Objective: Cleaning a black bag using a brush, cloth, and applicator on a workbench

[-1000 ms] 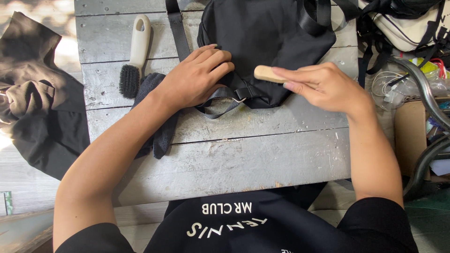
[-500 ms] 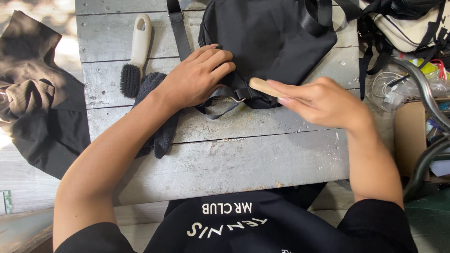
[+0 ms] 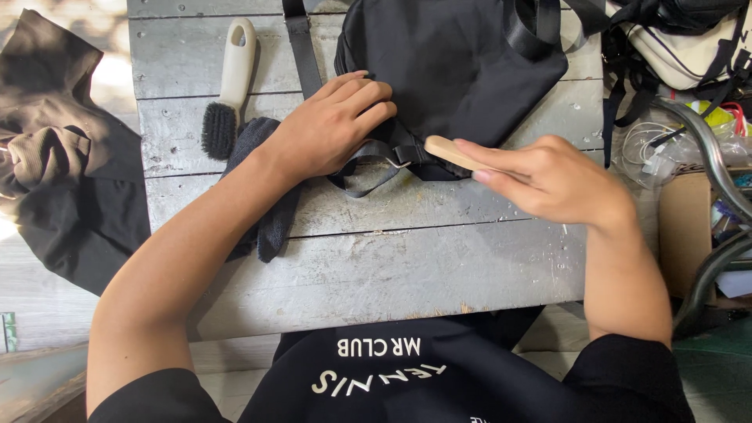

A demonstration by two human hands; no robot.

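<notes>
A black fabric bag [image 3: 450,66] lies on the far part of a grey wooden table [image 3: 392,258]. My left hand [image 3: 333,125] presses flat on the bag's near left corner, next to a black strap with a metal buckle [image 3: 392,157]. My right hand [image 3: 548,176] grips a small wooden-handled brush [image 3: 448,152] whose tip rests on the bag's near edge. Its bristles are hidden under my fingers.
A white-handled brush with black bristles [image 3: 225,90] lies at the table's far left, beside a dark blue cloth [image 3: 262,204] under my left forearm. Dark clothing [image 3: 55,157] lies left of the table. A white and black bag [image 3: 681,43], cables and a metal tube crowd the right.
My right hand has drawn the wooden brush down and toward me, from the bag's panel to its near edge. My left hand has stayed in place.
</notes>
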